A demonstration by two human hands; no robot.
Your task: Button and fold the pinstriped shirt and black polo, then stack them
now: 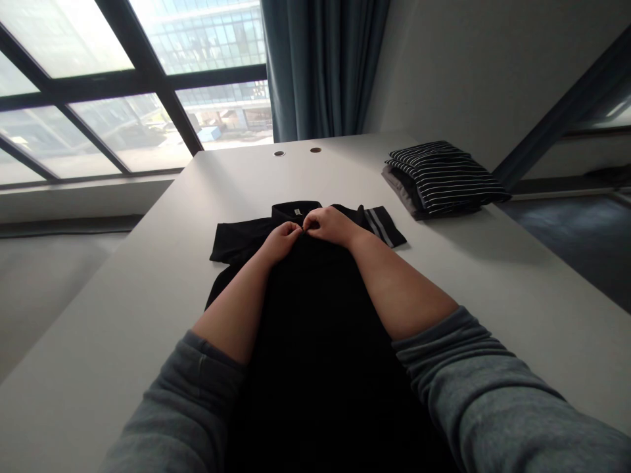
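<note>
A black short-sleeved collared shirt [315, 315] lies spread on the white table, its collar [286, 210] toward the far side. Two pale stripes cross its right sleeve. My left hand [282, 242] pinches the shirt's front just below the collar. Right beside it, my right hand [329, 223] is closed in a pinch on the same front opening, thumb and finger nearly meeting the left fingertips. Any button between the fingers is too small to make out. A small pale label shows inside the collar.
A stack of folded clothes [444, 177], black-and-white striped on top, sits at the table's back right. Two round cable holes [297, 152] are near the far edge of the white table [162, 289]. Behind are a blue curtain [323, 66] and a large window [148, 85].
</note>
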